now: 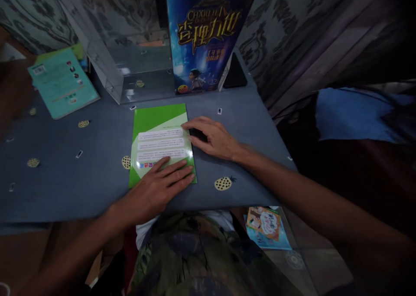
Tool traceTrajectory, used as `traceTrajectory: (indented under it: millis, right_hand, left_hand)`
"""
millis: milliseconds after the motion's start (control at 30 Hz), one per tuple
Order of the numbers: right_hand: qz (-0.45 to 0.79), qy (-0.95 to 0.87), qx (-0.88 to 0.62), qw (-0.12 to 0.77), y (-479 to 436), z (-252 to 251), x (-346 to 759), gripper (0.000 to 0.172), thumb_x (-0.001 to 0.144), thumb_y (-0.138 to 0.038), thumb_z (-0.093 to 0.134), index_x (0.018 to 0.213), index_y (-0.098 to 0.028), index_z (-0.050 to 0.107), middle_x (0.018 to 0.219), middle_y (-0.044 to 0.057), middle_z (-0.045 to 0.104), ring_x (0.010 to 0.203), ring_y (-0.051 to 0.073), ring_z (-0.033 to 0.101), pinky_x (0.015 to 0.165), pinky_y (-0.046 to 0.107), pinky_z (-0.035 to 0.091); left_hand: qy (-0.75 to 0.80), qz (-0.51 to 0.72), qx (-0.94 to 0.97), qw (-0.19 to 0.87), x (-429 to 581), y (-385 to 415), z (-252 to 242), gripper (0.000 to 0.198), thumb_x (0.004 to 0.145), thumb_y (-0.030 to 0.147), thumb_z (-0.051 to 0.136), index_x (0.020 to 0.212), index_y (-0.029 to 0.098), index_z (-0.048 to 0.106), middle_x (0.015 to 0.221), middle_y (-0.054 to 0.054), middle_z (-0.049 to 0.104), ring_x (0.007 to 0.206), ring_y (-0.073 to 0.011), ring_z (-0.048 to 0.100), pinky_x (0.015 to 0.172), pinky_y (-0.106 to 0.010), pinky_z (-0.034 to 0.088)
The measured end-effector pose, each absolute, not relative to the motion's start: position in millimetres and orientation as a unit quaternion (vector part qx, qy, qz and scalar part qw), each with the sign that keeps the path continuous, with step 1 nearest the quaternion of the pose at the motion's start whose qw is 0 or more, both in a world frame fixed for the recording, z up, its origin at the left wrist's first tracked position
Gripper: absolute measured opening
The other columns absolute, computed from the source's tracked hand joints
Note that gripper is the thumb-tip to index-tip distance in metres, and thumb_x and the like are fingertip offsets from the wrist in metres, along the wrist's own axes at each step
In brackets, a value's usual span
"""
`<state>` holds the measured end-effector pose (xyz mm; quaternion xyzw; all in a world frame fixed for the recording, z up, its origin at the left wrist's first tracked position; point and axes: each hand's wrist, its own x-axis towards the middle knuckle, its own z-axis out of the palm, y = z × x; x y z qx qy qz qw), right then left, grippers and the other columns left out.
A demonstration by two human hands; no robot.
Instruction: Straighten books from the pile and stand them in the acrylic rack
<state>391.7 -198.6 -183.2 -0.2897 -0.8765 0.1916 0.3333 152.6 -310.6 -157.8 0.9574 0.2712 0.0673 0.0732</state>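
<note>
A green book (159,118) with white text boxes lies flat on the table, its print upside down to me. My left hand (159,185) rests across the book's near part, fingers stretched out over the cover. At the book's right edge is my right hand (212,138), thumb and index finger apart and the fingertips touching the cover's edge. Its other fingers are partly hidden. Behind the book stands a clear plastic holder (107,77), with a blue book (204,40) with gold lettering upright at its right side.
A teal book (66,86) lies at the left on other books. A dark phone-like slab (235,73) sits behind the blue book. Below the table's front edge, another picture book (268,229) lies lower down at the right. The tablecloth (97,174) is grey-blue with pineapples.
</note>
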Motion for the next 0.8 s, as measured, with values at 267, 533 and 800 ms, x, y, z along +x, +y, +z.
traceTrajectory:
  millis: [267, 533, 800]
  right_hand:
    - [0.189, -0.884, -0.292, 0.312, -199, -184, 391, 0.031, 0.097, -0.031, 0.055, 0.123, -0.016, 0.063, 0.119, 0.013, 0.070, 0.115, 0.026, 0.062, 0.097, 0.047, 0.052]
    - [0.182, -0.885, -0.297, 0.308, -201, -181, 388, 0.028, 0.097, -0.031, 0.055, 0.120, -0.018, 0.065, 0.117, 0.012, 0.072, 0.114, 0.026, 0.064, 0.096, 0.049, 0.054]
    - [0.154, -0.900, -0.272, 0.303, -218, -180, 373, 0.026, 0.098, -0.028, 0.054, 0.119, -0.017, 0.065, 0.118, 0.013, 0.073, 0.119, 0.027, 0.064, 0.103, 0.054, 0.049]
  left_hand:
    - [0.293, 0.085, 0.952, 0.034, 143, -326, -162, 0.052, 0.095, 0.003, 0.043, 0.147, 0.012, 0.045, 0.151, -0.012, 0.052, 0.149, -0.0235, 0.035, 0.124, -0.052, 0.029]
    - [0.349, 0.169, 0.920, 0.052, 92, -344, -161, 0.048, 0.097, 0.003, 0.040, 0.141, 0.016, 0.052, 0.144, -0.011, 0.059, 0.142, -0.0234, 0.046, 0.118, -0.050, 0.039]
    - [0.413, 0.236, 0.879, 0.015, 66, -359, -164, 0.049, 0.096, 0.006, 0.046, 0.142, 0.022, 0.053, 0.134, -0.010, 0.066, 0.133, -0.0221, 0.056, 0.112, -0.047, 0.047]
